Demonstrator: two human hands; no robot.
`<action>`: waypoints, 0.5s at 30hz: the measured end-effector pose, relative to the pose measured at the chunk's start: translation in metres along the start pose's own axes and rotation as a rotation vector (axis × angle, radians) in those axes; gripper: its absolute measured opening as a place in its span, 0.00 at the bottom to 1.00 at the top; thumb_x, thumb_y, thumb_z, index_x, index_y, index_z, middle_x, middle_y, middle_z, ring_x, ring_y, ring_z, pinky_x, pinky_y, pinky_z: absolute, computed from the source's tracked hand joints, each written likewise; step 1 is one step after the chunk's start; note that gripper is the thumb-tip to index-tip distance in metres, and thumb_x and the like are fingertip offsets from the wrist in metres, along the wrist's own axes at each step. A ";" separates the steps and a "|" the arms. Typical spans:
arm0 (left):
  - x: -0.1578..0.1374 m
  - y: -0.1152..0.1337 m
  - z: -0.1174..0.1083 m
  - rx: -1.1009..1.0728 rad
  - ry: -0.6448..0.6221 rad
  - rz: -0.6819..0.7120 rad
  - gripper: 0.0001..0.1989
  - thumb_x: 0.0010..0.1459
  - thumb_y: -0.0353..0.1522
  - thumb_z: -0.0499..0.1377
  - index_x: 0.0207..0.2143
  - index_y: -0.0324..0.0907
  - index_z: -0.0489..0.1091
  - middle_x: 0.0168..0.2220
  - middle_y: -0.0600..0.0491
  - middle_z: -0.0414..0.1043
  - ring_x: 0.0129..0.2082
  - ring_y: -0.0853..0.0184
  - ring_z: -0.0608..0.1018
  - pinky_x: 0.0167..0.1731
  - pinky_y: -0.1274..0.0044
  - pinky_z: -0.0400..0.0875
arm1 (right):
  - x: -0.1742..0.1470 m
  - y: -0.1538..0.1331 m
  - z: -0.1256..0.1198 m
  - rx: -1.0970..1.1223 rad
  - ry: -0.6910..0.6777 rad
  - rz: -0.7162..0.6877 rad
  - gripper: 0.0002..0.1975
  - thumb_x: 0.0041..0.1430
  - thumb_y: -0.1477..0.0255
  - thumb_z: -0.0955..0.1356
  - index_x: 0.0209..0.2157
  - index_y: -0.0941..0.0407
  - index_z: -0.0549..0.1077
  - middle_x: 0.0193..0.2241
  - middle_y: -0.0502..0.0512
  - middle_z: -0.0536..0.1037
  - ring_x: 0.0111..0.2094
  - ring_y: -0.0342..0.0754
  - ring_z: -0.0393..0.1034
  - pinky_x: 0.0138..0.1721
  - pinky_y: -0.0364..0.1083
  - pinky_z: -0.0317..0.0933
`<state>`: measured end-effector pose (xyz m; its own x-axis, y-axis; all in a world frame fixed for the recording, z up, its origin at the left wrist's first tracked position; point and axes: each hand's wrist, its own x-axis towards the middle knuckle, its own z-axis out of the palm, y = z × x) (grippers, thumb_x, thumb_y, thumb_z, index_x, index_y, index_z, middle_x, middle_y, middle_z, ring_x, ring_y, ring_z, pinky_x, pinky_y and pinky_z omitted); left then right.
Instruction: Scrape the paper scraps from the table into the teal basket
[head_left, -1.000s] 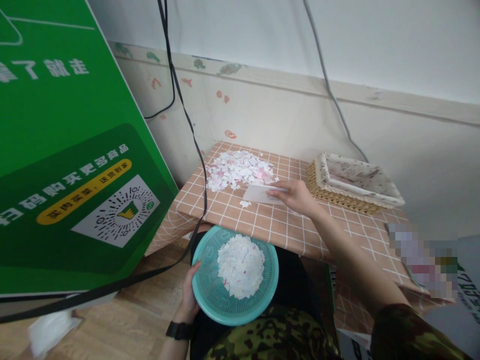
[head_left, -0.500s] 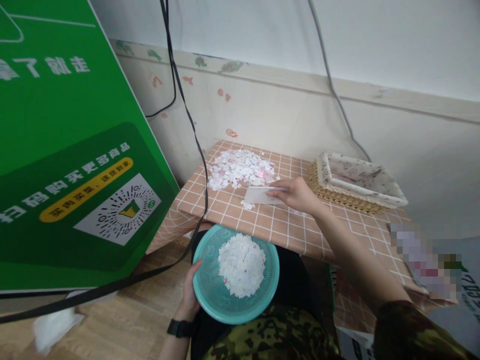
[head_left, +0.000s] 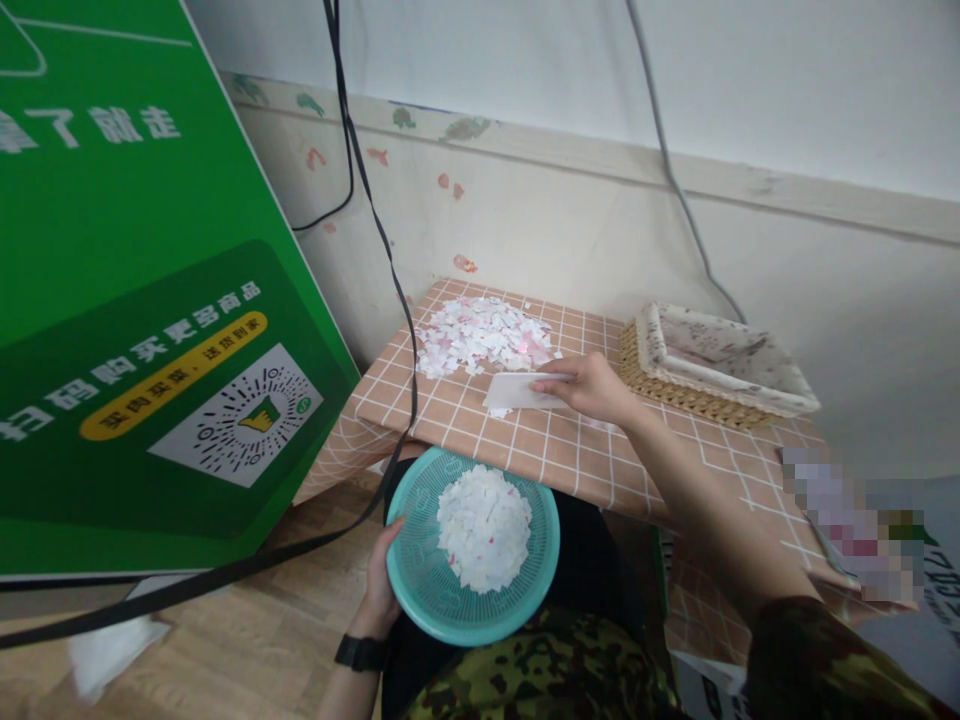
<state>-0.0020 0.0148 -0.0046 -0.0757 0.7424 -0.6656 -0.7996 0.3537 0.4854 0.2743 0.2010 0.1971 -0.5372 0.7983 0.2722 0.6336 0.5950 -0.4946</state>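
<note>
With thumb on the rim and fingers underneath, my left hand (head_left: 382, 573) grips a teal plastic colander (head_left: 412, 590) at my lap. A mound of small white paper scraps (head_left: 484, 528), with a few red bits, lies inside it. My right hand (head_left: 592, 387) is closed on a flat white scraper card (head_left: 514, 391), held low over the table. A few scraps (head_left: 499, 412) show at the card's lower left edge. Farther back, a larger heap of white and pinkish paper scraps (head_left: 480, 335) is spread on the checked tablecloth (head_left: 442, 415).
A wicker basket (head_left: 697, 400) with a printed cloth lining stands right of my hand. A black strap (head_left: 401, 300) hangs past the table's left side, near a big green sign (head_left: 150, 240). A grey cable (head_left: 675, 180) runs down the wall behind.
The card has shifted very slightly to the left and now covers more of the few scraps beside it. My left hand and the colander stay in place.
</note>
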 end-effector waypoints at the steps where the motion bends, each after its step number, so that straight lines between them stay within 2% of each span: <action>1: 0.000 0.000 0.000 0.000 -0.002 0.005 0.09 0.45 0.34 0.62 0.29 0.38 0.76 0.26 0.50 0.79 0.26 0.62 0.78 0.33 0.70 0.73 | 0.001 -0.001 0.001 0.005 0.003 -0.009 0.11 0.56 0.64 0.66 0.36 0.54 0.78 0.32 0.52 0.80 0.29 0.46 0.72 0.31 0.44 0.62; 7: -0.002 0.000 0.001 0.014 0.006 -0.024 0.10 0.45 0.35 0.62 0.29 0.37 0.76 0.26 0.49 0.79 0.25 0.59 0.78 0.31 0.68 0.73 | 0.003 0.000 -0.011 -0.021 0.038 0.012 0.11 0.55 0.64 0.67 0.34 0.55 0.78 0.30 0.53 0.79 0.30 0.46 0.72 0.30 0.44 0.61; 15: 0.002 -0.001 -0.003 0.009 0.000 0.011 0.10 0.45 0.35 0.62 0.29 0.37 0.76 0.26 0.50 0.79 0.25 0.61 0.78 0.33 0.70 0.72 | 0.000 0.006 -0.017 -0.023 -0.063 -0.001 0.12 0.55 0.63 0.66 0.33 0.55 0.78 0.27 0.50 0.78 0.26 0.43 0.69 0.26 0.43 0.58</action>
<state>-0.0035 0.0144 -0.0080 -0.0845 0.7467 -0.6598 -0.7930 0.3505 0.4983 0.2873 0.2063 0.2083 -0.5718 0.7904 0.2198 0.6448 0.5986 -0.4753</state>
